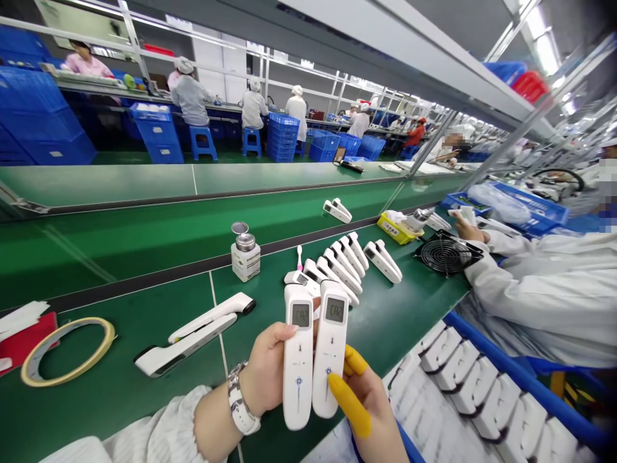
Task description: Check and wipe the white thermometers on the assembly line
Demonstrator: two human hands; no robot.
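My left hand (267, 373) grips a white handheld thermometer (297, 360) upright, its small lit display facing me. My right hand (369, 405), with yellow finger cots on thumb and forefinger, holds a second white thermometer (330, 350) beside the first; the two bodies touch along their sides. The yellow thumb presses the lower part of the right unit. Just beyond them a row of several more white thermometers (344, 263) lies on the green bench (144, 399).
Two white thermometers (193, 334) lie left of my hands, with a tape roll (67, 350), a pump dispenser bottle (245, 252), a small black fan (447, 253) and a yellow box (395, 228). A tray of white units (463, 379) sits lower right. A co-worker's white sleeve (544, 289) reaches in.
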